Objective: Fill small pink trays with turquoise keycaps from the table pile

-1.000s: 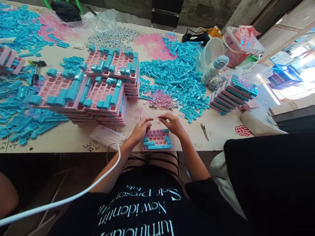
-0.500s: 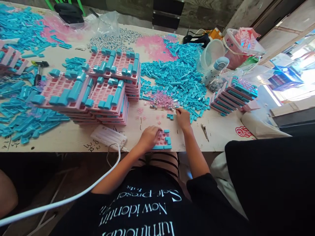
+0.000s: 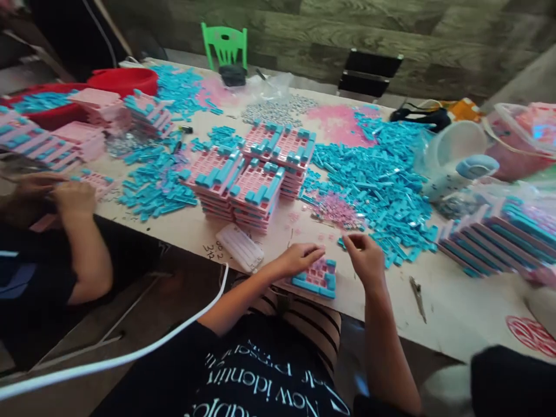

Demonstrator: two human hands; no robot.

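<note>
A small pink grid panel (image 3: pixel 316 279) with blue keycap-like pieces along its edges lies at the table's front edge. Over its upper left part is my left hand (image 3: pixel 300 259), fingers together and reaching across it; whatever the fingertips may hold is hidden. My right hand (image 3: pixel 366 259) hovers just right of the panel, thumb and fingers pinched together. Anything in that pinch is too small to make out. Beyond both hands sits a little heap of pink and silvery bits (image 3: pixel 337 209), with a large pile of blue pieces (image 3: pixel 373 179) behind it.
Stacks of pink panels (image 3: pixel 256 184) stand left of centre, near a white power strip (image 3: pixel 240 248) and its cable. Metal tweezers (image 3: pixel 417 298) lie to the right, before more stacked panels (image 3: pixel 486 246). A co-worker's hands (image 3: pixel 72 196) are at far left.
The view has swung left, bringing the co-worker and red basins into sight. My left hand's fingers look straighter over the panel; my right hand stays pinched beside it.
</note>
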